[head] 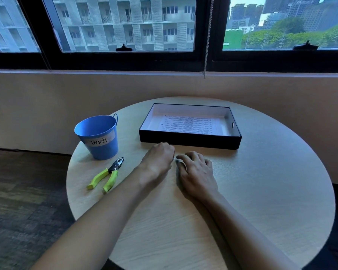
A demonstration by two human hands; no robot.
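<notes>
While your left hand [160,155] rests on the table [261,182] with fingers curled under, grip indeterminable, your right hand [196,172] lies beside it, fingers relaxed; the black box [189,140] sits just beyond.

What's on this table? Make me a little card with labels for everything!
table: round light wooden table
bucket: small blue metal bucket labelled "Trash", upright, left of the box
tool: hole punch with yellow-green handles, lying in front of the bucket
box: shallow black rectangular box, open, with a printed paper sheet flat inside
left hand: left hand rests on the table close to the box, fingers curled under and hidden
right hand: right hand rests beside it, fingers loosely curled, nothing seen in them
</notes>
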